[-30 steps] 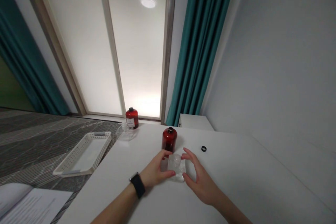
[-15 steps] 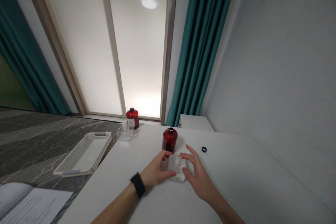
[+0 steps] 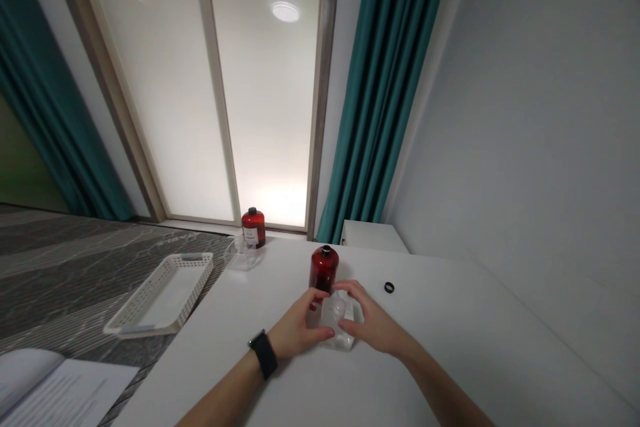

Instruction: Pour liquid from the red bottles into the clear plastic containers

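L hand [image 3: 295,330] and R hand [image 3: 377,327] are held half-curled about clear box [image 3: 336,317], grip unclear; prob. light, stiff, slippery, best gripped by opp. sides.

Clear square box [image 3: 331,313]: looks like plastic, shiny
Near red-brown rounded bottle [image 3: 323,268]: smooth, glossy
White flat table [image 3: 480,327]: smooth, faintly glossy
Long teal curtains [image 3: 385,80]: matt cloth

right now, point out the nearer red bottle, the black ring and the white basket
Nearer red bottle [image 3: 323,270]: head view, its body.
Black ring [image 3: 389,291]: head view, its near side.
White basket [image 3: 141,292]: head view, its left wall.
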A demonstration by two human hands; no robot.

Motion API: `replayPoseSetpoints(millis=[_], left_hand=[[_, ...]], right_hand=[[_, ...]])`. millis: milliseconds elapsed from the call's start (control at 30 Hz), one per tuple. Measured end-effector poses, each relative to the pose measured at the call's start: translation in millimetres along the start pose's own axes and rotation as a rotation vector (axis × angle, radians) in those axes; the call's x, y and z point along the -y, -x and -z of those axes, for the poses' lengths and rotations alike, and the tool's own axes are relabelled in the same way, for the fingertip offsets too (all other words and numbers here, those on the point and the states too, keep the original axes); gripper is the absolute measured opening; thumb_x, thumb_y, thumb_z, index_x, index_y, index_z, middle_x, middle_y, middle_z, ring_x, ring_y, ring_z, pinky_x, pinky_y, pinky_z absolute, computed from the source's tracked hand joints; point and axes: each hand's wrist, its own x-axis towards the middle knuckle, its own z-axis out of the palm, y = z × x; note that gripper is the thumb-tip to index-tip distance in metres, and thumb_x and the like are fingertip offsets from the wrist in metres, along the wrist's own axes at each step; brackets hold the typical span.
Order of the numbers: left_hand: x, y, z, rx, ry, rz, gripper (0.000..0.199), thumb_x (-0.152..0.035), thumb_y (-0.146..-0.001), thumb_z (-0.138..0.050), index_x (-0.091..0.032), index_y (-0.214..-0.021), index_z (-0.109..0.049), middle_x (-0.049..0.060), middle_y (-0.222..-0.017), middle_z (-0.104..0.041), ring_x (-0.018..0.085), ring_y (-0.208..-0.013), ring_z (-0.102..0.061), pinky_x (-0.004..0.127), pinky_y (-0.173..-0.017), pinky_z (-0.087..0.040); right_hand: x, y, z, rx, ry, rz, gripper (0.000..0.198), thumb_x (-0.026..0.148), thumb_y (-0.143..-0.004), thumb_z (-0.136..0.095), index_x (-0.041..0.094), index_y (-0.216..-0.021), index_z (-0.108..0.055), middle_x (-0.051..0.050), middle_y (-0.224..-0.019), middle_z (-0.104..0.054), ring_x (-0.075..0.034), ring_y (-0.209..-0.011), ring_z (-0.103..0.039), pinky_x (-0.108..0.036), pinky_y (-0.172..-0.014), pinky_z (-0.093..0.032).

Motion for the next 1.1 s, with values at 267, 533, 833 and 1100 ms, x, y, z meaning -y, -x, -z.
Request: replayPoseSetpoints(millis=[267, 533, 833, 1100], left_hand=[[1, -1, 1, 0.023, 0.022, -0.026, 0.054, -0.031, -0.073, -0.076, -0.020, -0.120, -0.052, 0.009, -0.123, -0.061, 0.028, -0.107, -0.057, 0.039, -0.093, -0.041], [5, -1, -1, 0.005, 0.011, -0.016, 0.054, -0.026, -0.071, -0.077, -0.019, -0.119, -0.051, 0.009, -0.116, -0.063, 0.027, -0.104, -0.057, 0.039, -0.090, -0.042], [8, 0, -1, 0.002, -0.001, -0.023, 0.055, -0.028, -0.072, -0.076, -0.020, -0.120, -0.051, 0.009, -0.117, -0.062, 0.027, -0.104, -0.057, 0.038, -0.089, -0.044], [11, -1, -2, 0.000, 0.002, -0.027, 0.055, -0.028, -0.072, -0.077, -0.021, -0.120, -0.051, 0.009, -0.117, -0.062, 0.027, -0.103, -0.057, 0.038, -0.088, -0.044]], right_hand=[[20, -4, 2, 0.052, -0.032, -0.026, 0.073, 0.014, -0.076, -0.062, 0.024, -0.141, -0.031, -0.003, -0.108, -0.059, -0.024, -0.114, -0.054, -0.048, -0.109, -0.032], [9, 15, -1, -0.035, -0.039, -0.103, 0.075, 0.014, -0.076, -0.060, 0.025, -0.143, -0.027, -0.004, -0.113, -0.055, -0.024, -0.124, -0.048, -0.047, -0.113, -0.026], [7, 15, -10, -0.110, -0.006, -0.096, 0.077, 0.015, -0.076, -0.058, 0.025, -0.145, -0.024, -0.006, -0.123, -0.052, -0.024, -0.125, -0.046, -0.048, -0.114, -0.025], [15, 17, -13, -0.076, 0.080, -0.064, 0.075, 0.012, -0.076, -0.054, 0.023, -0.144, -0.027, -0.009, -0.125, -0.053, -0.026, -0.124, -0.048, -0.049, -0.112, -0.028]])
